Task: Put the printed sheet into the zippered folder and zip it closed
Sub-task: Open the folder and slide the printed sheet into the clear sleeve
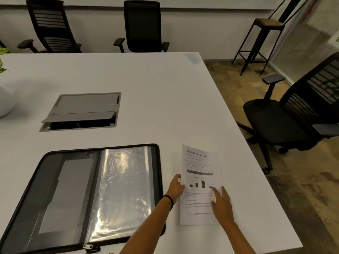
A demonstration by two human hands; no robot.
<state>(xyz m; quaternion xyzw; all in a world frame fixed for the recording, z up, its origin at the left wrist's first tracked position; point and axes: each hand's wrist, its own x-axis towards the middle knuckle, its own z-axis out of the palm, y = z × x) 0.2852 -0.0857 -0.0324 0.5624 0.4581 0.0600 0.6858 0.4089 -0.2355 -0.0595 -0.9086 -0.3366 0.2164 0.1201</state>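
Observation:
The printed sheet (199, 173), white with a table and a bar chart, lies on the white table (165, 99) to the right of the zippered folder (82, 195). The black folder lies flat and wide open, clear plastic sleeves on its right half and a grey pocket on its left. Its zip pull (88, 246) sits at the near edge. My left hand (176, 186) pinches the sheet's left edge, which lifts a little. My right hand (221, 204) lies flat with straight fingers on the sheet's lower right part.
A grey cable hatch (82, 110) with its lid raised is set into the table behind the folder. A white plant pot (5, 101) stands at the far left. Black office chairs (293, 114) and a bar stool (264, 33) surround the table; its right edge runs close to the sheet.

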